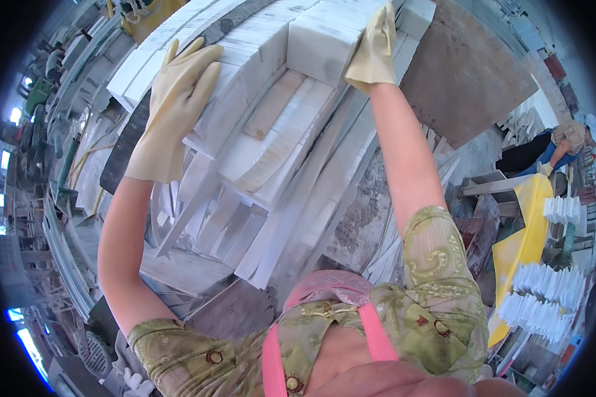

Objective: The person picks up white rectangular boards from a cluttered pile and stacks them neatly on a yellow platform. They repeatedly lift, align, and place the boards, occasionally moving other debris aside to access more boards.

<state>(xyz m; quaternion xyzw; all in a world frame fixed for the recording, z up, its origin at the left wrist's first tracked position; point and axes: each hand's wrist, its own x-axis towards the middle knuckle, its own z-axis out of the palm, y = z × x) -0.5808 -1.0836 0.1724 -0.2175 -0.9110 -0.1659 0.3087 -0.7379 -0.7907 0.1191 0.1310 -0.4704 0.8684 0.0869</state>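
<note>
A cream rubber glove covers my left hand (177, 102), which lies with fingers stretched over the left part of a row of white stone-like slabs (258, 49). My right hand (375, 54), in a matching glove, reaches along the right side of a white block (316, 47) at the row's right end. Its fingers are extended against that side; the fingertips are partly cut off by the upper edge. Across the slabs' top runs a dark grey strip (230, 21). Below them sit white pieces and a brownish strip (276, 106).
Long pale strips (311, 178) lean below the slabs. A large brown board (467, 73) lies right of my right arm. Farther right, a person (566, 147) bends over near a yellow panel (524, 225) and stacks of white pieces (543, 298). Machinery and clutter line the left.
</note>
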